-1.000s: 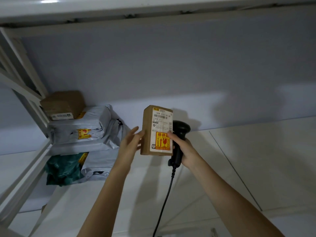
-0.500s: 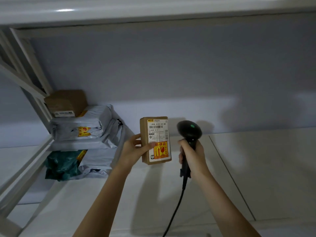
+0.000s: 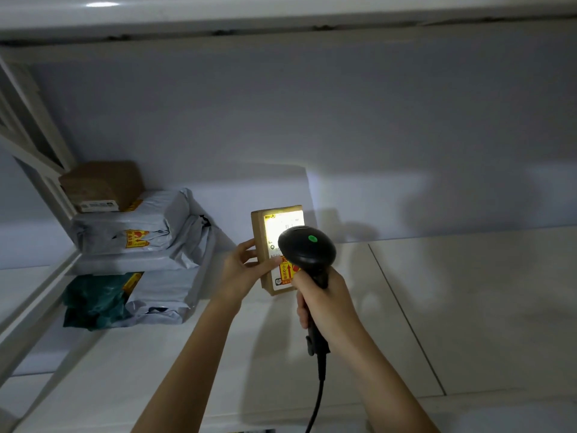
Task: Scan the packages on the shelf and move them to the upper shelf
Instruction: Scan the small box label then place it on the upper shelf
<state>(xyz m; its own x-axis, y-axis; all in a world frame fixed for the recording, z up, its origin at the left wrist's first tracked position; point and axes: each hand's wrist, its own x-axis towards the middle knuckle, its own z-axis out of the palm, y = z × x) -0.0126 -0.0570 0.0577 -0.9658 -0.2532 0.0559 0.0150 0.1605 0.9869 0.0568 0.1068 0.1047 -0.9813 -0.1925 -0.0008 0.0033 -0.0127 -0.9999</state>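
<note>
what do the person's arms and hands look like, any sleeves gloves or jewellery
Both forearms are bare as far as the frame shows, with no sleeve in view. The left hand and the right hand wear no gloves, and no rings, watch or bracelet can be seen. The nails look short and plain, though the dim light makes fine detail hard to tell.

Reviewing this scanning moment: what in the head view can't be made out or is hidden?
- Small box label: upper part washed out by the scanner's light, middle covered by the scanner head.
- Scanner trigger: hidden inside the right hand.
- Scanner cable: cut off by the bottom edge.
- Green package: label hidden under the grey mailers.
- Brown carton label: too small to read.
</note>
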